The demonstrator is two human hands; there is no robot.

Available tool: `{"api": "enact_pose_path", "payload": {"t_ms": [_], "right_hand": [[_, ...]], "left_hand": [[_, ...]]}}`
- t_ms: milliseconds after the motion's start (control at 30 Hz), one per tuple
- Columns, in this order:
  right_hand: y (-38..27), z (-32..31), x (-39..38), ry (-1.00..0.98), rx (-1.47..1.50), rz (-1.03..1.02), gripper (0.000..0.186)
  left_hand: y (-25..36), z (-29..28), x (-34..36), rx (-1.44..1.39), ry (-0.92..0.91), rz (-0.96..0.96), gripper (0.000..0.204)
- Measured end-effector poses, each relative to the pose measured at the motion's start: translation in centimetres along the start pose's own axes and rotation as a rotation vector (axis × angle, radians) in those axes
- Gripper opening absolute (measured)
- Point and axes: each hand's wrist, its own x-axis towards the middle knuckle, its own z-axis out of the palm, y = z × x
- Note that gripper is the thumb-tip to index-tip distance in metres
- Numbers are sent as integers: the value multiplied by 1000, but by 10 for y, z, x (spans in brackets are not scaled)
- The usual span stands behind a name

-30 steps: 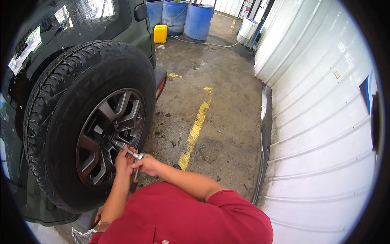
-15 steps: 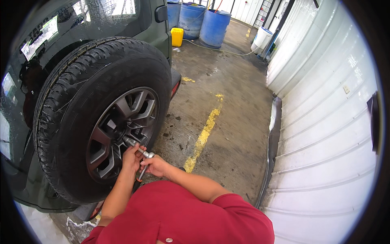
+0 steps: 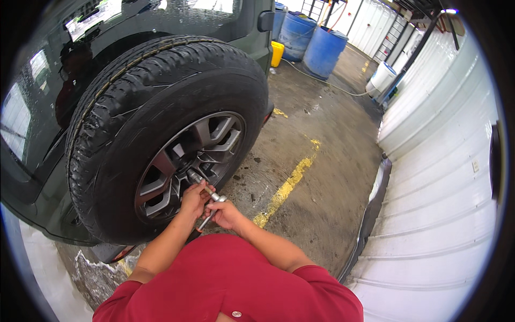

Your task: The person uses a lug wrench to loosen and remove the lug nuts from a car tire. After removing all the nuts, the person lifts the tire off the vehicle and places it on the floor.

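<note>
While left hand grips the socket extension and right hand the ratchet, the extension's long axis runs toward half past ten, tip at the grey wheel; left hand nearer the wheel; ratchet handle toward seven o'clock.

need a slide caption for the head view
Left hand and right hand grip a socket wrench at the rear-mounted wheel of a dark green vehicle.
</note>
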Motion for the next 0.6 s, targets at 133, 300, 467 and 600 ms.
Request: {"api": "enact_pose_path", "payload": {"t_ms": [133,300,467,600], "right_hand": [[8,3,4,-82,256,91,19],[15,-17,13,181,-797,-643,17],[18,3,1,-72,359,130,17],[1,-1,2,7,10,-30,17]], "left_hand": [[5,4,-9,37,29,-48,21],[8,9,-6,310,134,-33,21],[-5,3,-1,-35,18,29,19],[4,13,-11,-17,8,9,22]]}}
